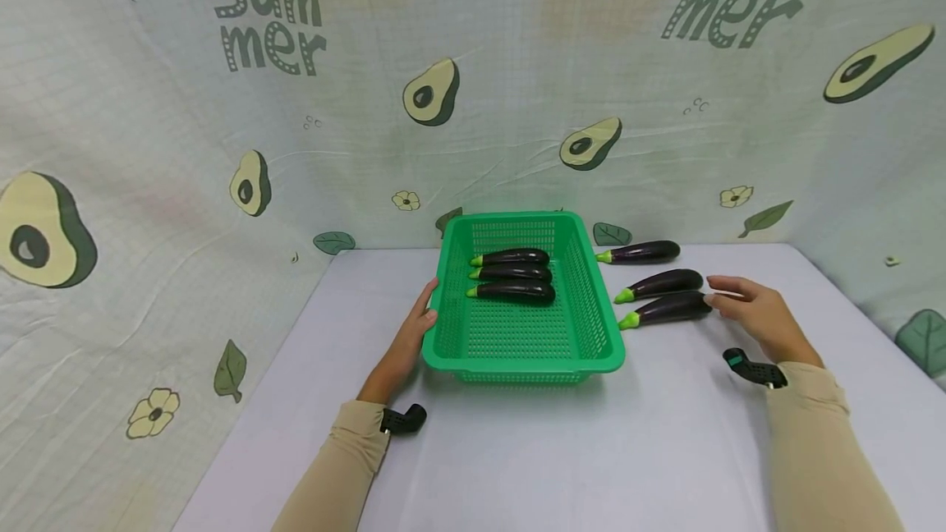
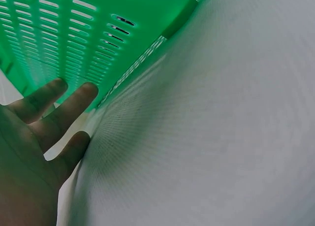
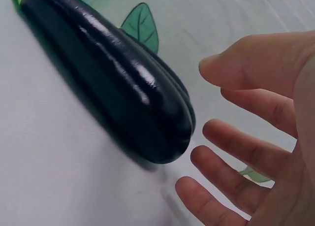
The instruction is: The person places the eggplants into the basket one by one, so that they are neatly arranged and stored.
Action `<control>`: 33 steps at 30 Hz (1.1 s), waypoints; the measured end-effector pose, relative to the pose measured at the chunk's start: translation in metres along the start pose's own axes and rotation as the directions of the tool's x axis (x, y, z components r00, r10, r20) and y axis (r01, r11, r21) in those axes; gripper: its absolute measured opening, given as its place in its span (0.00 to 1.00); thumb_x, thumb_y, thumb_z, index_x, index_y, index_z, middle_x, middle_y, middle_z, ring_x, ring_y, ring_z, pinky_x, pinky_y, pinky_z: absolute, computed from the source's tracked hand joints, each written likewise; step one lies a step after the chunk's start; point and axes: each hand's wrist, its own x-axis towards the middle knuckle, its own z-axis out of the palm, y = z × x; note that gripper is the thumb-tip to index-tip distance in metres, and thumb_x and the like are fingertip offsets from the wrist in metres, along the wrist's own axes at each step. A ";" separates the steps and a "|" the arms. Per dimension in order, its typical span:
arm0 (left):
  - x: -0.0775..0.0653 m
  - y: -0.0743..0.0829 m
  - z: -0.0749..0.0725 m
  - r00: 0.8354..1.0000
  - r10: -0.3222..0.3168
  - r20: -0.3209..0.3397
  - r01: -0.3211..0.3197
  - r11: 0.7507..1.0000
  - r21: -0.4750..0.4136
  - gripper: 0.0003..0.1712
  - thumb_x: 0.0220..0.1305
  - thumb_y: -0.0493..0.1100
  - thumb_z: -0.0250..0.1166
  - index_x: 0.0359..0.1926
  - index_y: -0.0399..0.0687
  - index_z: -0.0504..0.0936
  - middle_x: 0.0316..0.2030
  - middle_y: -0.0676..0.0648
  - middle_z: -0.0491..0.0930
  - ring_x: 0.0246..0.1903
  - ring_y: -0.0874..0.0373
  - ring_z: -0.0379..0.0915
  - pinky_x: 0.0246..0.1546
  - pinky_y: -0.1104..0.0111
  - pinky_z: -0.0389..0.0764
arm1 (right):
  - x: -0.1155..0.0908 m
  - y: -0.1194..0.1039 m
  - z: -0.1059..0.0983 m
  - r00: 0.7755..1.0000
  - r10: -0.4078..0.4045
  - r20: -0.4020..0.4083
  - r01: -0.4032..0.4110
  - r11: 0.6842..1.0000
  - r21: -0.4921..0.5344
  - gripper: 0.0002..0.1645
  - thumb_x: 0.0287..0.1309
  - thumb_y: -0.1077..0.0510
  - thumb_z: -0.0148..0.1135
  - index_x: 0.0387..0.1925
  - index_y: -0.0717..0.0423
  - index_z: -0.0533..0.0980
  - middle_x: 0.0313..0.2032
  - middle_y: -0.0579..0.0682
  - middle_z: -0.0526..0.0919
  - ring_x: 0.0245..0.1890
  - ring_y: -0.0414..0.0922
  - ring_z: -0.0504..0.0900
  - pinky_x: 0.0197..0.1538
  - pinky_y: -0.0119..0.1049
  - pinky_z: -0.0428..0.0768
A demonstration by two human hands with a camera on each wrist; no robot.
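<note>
The left hand (image 1: 408, 341) rests against the left side of a green plastic basket (image 1: 517, 365), its fingers spread along the slotted wall in the left wrist view. Inside the basket lie three dark purple eggplants (image 1: 515, 272), side by side with their green stems to the left. The right hand (image 1: 761, 316) hovers at the rounded end of the nearest eggplant (image 1: 672, 308) outside the basket. In the right wrist view, thumb and fingers are parted, with nothing between them, just off that eggplant (image 3: 113, 83). Another eggplant (image 1: 665, 283) lies right behind it.
A third loose eggplant (image 1: 645, 253) lies farther back, its stem by the basket's right rim. The white table (image 1: 576, 458) ends at a hanging cloth (image 1: 502, 48) printed with avocados and leaves. Both wrists wear black camera straps (image 1: 754, 369).
</note>
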 end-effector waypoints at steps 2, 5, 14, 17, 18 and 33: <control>0.000 0.000 0.000 1.000 -0.002 -0.003 0.002 1.000 0.001 0.38 0.75 0.52 0.43 0.81 0.57 0.44 0.79 0.45 0.40 0.76 0.48 0.36 0.70 0.43 0.41 | 0.000 0.003 0.002 1.000 -0.006 0.007 0.006 1.000 -0.011 0.40 0.65 0.44 0.66 0.68 0.65 0.67 0.51 0.35 0.78 0.40 0.31 0.80 0.41 0.22 0.73; 0.001 -0.001 0.001 1.000 -0.001 -0.010 0.001 1.000 0.008 0.38 0.75 0.52 0.43 0.81 0.57 0.44 0.79 0.45 0.40 0.76 0.48 0.36 0.70 0.43 0.41 | -0.001 0.005 0.003 0.999 -0.027 0.024 0.027 1.000 -0.015 0.41 0.65 0.45 0.66 0.69 0.67 0.66 0.55 0.44 0.78 0.41 0.25 0.78 0.41 0.22 0.75; 0.000 -0.001 0.000 1.000 0.007 -0.011 -0.007 1.000 0.004 0.37 0.75 0.52 0.42 0.81 0.57 0.44 0.79 0.45 0.40 0.76 0.47 0.35 0.71 0.42 0.40 | 0.002 0.003 0.005 0.996 -0.026 0.086 0.036 0.992 -0.121 0.44 0.66 0.43 0.65 0.72 0.66 0.63 0.65 0.71 0.68 0.54 0.41 0.74 0.44 0.26 0.71; 0.001 -0.001 0.000 1.000 0.014 -0.010 -0.014 1.000 0.003 0.38 0.75 0.52 0.42 0.81 0.56 0.43 0.79 0.44 0.39 0.76 0.47 0.34 0.71 0.42 0.39 | 0.003 0.003 0.006 0.995 -0.020 0.099 0.036 0.986 -0.163 0.45 0.65 0.42 0.65 0.72 0.65 0.63 0.65 0.70 0.69 0.60 0.59 0.71 0.45 0.29 0.71; 0.001 -0.001 0.000 1.000 0.014 -0.010 -0.014 1.000 0.003 0.38 0.75 0.52 0.43 0.81 0.55 0.43 0.79 0.44 0.39 0.76 0.47 0.33 0.71 0.42 0.39 | 0.003 0.004 0.007 0.994 -0.022 0.103 0.039 0.985 -0.168 0.45 0.65 0.42 0.66 0.72 0.65 0.63 0.66 0.70 0.69 0.61 0.62 0.70 0.44 0.28 0.71; 0.002 -0.003 0.000 1.000 0.017 -0.005 -0.017 1.000 -0.017 0.36 0.76 0.50 0.41 0.81 0.56 0.44 0.79 0.44 0.40 0.76 0.48 0.35 0.71 0.44 0.39 | 0.002 0.000 0.013 0.992 0.009 0.128 0.018 0.978 -0.209 0.47 0.63 0.40 0.66 0.73 0.63 0.63 0.69 0.75 0.59 0.65 0.70 0.64 0.58 0.63 0.68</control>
